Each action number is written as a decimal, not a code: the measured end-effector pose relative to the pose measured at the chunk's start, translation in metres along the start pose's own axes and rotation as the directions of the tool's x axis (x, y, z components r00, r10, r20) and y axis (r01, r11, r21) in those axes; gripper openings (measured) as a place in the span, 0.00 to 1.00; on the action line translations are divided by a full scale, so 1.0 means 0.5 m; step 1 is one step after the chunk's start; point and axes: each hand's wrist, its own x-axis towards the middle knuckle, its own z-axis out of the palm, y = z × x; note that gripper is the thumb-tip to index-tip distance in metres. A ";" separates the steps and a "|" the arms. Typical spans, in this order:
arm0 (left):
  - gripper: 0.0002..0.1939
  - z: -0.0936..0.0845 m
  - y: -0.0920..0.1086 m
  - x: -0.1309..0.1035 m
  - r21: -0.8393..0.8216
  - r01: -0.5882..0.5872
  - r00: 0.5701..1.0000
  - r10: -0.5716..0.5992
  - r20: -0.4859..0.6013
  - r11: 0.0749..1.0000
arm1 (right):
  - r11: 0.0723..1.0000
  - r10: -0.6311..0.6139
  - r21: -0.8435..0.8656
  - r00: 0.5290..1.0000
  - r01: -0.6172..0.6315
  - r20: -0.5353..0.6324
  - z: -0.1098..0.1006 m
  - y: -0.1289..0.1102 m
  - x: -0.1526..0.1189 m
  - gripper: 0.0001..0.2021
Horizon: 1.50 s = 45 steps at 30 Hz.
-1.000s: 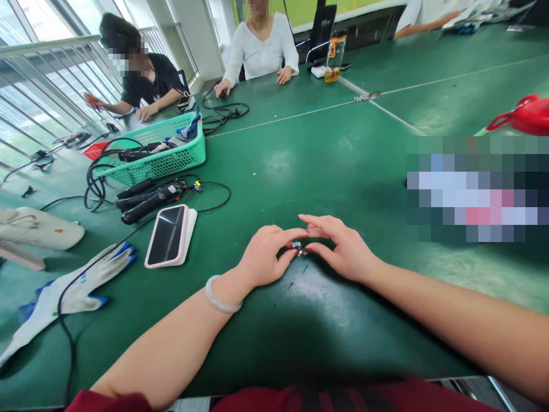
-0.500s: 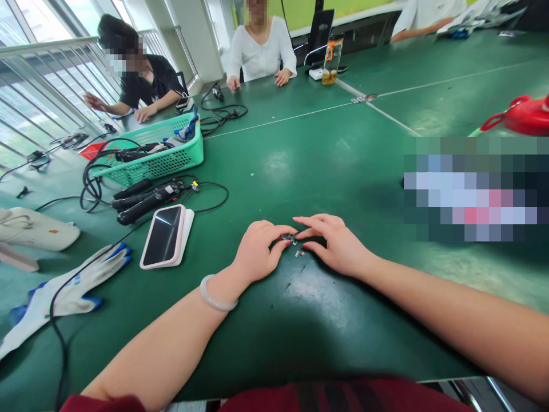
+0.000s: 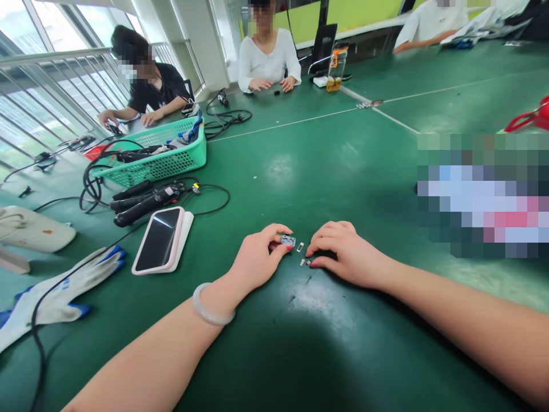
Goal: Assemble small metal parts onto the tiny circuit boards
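Between thumb and fingers, my left hand holds a small flat grey-blue piece just above the green table. A small white rectangular frame lies on the table between my hands. Just below it are a few tiny pinkish pieces. My right hand rests to the right with its fingers curved and its thumb apart from them; the thumb tip is beside the tiny pieces. Nothing shows between its fingers.
At the left are a phone, a white-blue glove, black cabled tools and a green basket. A bottle stands at the back. People sit across the table. A blurred-out area covers the right side.
The piece in my left hand now shows its flat face. The white frame lies separate on the table. My right hand has moved slightly away from my left, and the view has shifted.
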 end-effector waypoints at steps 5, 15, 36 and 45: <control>0.11 0.009 0.001 -0.002 -0.176 0.037 0.998 -0.029 0.047 0.984 | 0.997 -0.072 -0.006 0.997 0.072 -0.008 0.012 -0.003 0.004 0.07; 0.12 0.013 -0.014 0.003 -0.340 0.082 0.996 -0.062 0.068 0.937 | 0.994 -0.075 -0.080 0.997 0.075 0.007 0.028 -0.023 0.018 0.06; 0.12 0.010 -0.007 0.002 -0.238 0.079 0.992 -0.054 0.113 0.968 | 0.974 0.166 0.162 0.986 -0.160 -0.022 0.003 0.002 0.012 0.07; 0.12 0.010 -0.009 0.002 -0.250 0.057 0.993 -0.028 0.118 0.967 | 0.994 -0.078 0.071 0.992 0.086 -0.103 0.004 0.000 0.001 0.08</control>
